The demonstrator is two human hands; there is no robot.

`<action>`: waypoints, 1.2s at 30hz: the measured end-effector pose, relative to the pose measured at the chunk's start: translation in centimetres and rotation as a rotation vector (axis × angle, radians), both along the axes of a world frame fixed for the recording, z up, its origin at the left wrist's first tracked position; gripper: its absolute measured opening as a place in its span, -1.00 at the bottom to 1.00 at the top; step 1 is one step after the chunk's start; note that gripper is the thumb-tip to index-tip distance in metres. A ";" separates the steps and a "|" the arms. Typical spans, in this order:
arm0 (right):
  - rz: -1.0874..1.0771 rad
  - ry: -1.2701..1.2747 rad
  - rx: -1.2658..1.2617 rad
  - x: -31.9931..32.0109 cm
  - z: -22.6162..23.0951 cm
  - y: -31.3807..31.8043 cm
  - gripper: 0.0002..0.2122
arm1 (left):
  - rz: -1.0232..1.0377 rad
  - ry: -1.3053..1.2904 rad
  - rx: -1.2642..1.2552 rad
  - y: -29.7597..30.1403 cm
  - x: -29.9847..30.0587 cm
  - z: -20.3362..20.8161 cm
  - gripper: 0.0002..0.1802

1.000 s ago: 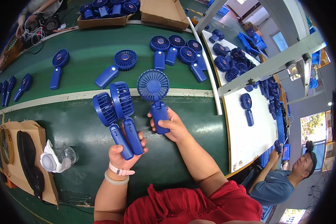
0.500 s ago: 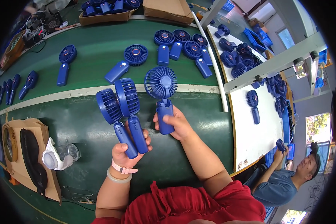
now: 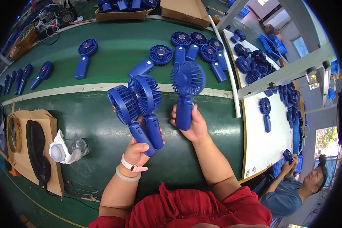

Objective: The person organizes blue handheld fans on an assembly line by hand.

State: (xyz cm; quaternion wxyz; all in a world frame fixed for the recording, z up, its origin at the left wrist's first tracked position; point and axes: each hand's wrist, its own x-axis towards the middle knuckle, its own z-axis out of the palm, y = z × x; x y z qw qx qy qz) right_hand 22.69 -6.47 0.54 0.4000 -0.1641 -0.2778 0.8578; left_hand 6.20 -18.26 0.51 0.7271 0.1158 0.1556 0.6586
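Head view: the left hand [image 3: 137, 151] is closed in a fist around the handles of two blue handheld fans [image 3: 135, 99], gripping them together near their lower ends. Both are dark blue plastic, each a round grilled head on a straight oblong handle. Their long axes run up and away from the hand, leaning slightly toward the person's left, heads uppermost; the two heads overlap just above the fist, grilles facing roughly toward the camera.

The right hand [image 3: 192, 123], just beside the left, is wrapped around the handle of a single blue fan [image 3: 187, 79] of the same kind. Its long axis stands nearly upright from the hand, head at the top, grille facing the camera. The three fans are held clear above the green counter [image 3: 102, 125]; the single fan does not touch the pair.

Beyond the hands, further fans [image 3: 193, 47] lie flat on the counter past a pale stripe [image 3: 64, 89], some in a tight group, others spaced out to the left. Well to the left of the left hand stands a clear cup with a white cloth [image 3: 64, 150], and beyond it a cardboard sheet [image 3: 30, 148] carrying dark items. To the right of the right hand is a white board [image 3: 262, 148] bearing more fans. At the far lower right, another person [image 3: 292, 190] holds a small blue item.
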 end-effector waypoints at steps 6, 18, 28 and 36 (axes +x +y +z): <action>-0.070 -0.276 0.013 -0.5 0.7 -1.1 -0.60 | 0.054 0.194 0.008 0.0 0.3 0.6 -0.04; -0.101 -0.480 0.254 -0.6 -0.2 -1.2 -0.60 | 0.059 0.291 -0.023 0.2 0.6 1.0 0.04; -0.107 -0.422 0.110 -0.6 0.2 -0.7 -0.66 | 0.062 0.086 -0.117 -0.2 0.4 0.9 -0.06; -0.099 -0.438 0.135 -0.3 0.0 -0.5 -0.68 | 0.078 0.162 -0.134 -0.2 0.8 1.1 -0.17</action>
